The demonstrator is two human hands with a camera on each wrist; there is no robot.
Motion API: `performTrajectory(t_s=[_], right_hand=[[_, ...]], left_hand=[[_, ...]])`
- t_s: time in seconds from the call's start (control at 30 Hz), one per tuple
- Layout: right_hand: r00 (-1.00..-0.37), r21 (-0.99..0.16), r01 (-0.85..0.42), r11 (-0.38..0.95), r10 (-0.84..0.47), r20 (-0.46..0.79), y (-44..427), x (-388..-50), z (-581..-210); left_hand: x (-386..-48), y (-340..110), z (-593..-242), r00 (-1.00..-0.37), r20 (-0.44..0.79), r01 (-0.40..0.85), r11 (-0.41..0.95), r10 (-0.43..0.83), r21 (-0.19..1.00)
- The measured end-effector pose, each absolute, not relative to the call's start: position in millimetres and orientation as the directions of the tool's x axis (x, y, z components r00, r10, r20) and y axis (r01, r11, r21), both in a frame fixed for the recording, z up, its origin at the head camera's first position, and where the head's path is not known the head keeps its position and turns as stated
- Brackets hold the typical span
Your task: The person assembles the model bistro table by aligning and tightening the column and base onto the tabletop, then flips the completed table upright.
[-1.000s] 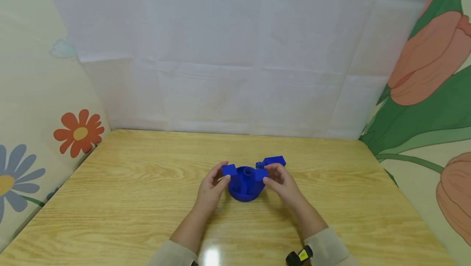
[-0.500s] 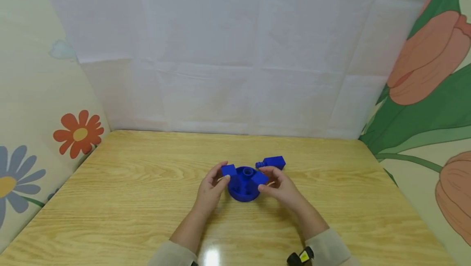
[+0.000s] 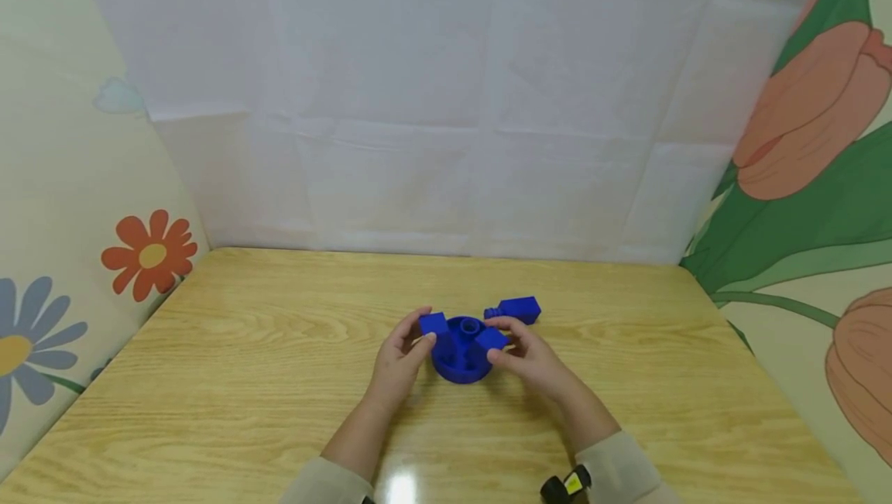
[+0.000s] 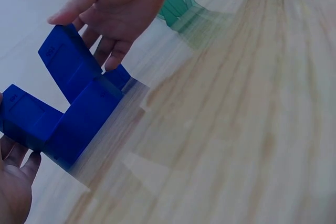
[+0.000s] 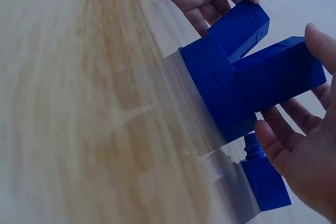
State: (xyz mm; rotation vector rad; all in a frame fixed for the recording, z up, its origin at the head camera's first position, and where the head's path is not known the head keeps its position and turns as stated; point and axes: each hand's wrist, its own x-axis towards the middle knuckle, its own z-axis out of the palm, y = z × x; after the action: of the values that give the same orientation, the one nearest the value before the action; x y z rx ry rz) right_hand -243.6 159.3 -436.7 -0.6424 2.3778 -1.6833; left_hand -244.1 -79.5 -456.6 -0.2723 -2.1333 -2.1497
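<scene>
A round blue base (image 3: 461, 373) with an open top and a raised ring inside stands on the table. Two blue rectangular blocks rise from it and lean outward. My left hand (image 3: 399, 361) grips the left block (image 3: 435, 324) near its top, between thumb and fingers. On the other side, my right hand (image 3: 535, 358) holds the right block (image 3: 492, 340) with its thumb near the upper end, as the right wrist view also shows. How the blocks' lower ends sit in the base is hidden. Behind the right hand, a loose blue block (image 3: 521, 309) with a ridged, screw-like end lies on its side.
The wooden table (image 3: 244, 380) spreads out around both hands. A white sheet (image 3: 390, 117) hangs behind its far edge. Flower-patterned cloths (image 3: 801, 109) border the left and right sides.
My right hand has moved slightly left, and the block in it has turned at an angle to the base. The left hand, its block and the loose block look unmoved.
</scene>
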Motion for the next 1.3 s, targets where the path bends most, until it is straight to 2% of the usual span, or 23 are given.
performTrajectory(t_s=[0.53,1.03,1.3], right_hand=[[-0.908,-0.938,-0.245,0.247,-0.398,0.133,152.5,-242.3,-441.4],[-0.957,-0.945,-0.204,0.254,-0.254,0.138,131.0,-234.7,-448.3],[-0.942,-0.944,-0.224,0.241,-0.303,0.146,125.4,-229.1,-447.6]], left_hand=[[-242.8,-79.8,-455.7,-0.980,0.193,0.192,-0.013,0.053,0.981],[-251.5,-75.8,-453.7,-0.986,0.155,0.153,0.036,-0.066,0.988],[-260.3,-78.0,-455.3,-0.978,0.172,0.165,0.065,-0.117,0.984]])
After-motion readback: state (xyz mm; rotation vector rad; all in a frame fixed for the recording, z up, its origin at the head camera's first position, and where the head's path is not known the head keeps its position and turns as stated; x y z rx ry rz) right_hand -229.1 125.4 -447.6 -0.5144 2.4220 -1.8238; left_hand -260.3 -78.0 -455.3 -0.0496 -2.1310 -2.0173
